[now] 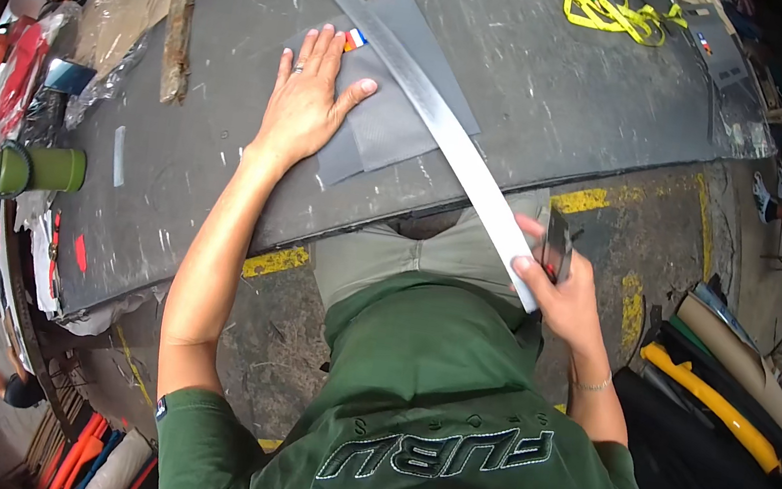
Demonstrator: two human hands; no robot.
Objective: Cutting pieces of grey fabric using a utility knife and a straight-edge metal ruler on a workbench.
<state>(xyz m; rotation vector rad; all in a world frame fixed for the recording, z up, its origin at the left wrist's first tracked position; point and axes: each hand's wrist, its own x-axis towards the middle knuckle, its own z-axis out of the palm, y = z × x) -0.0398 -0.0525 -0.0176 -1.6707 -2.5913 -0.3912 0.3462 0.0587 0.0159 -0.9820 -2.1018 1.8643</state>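
Flatly, the left hand (308,111) lies open on grey textured sheets (387,133) atop the dark bench (154,174); the right hand (568,296) pinches a long silvery strip (443,131) crossing them, plus seemingly a dark tool (556,244).

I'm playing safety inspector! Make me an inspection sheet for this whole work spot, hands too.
Surface: scratched dark grey table, with white scuffs.
Job's things: flat grey textured sheets, crossed by a long, flat silver metal-looking strip.
Clutter: bright yellow flat straps; green cylindrical container.
Hands: left hand flat on the sheets; right hand holding the strip's near end and a dark, blurred object.
Cables: none clearly seen.
Surroundings: yellow-marked concrete-like floor; long yellow roll at right.
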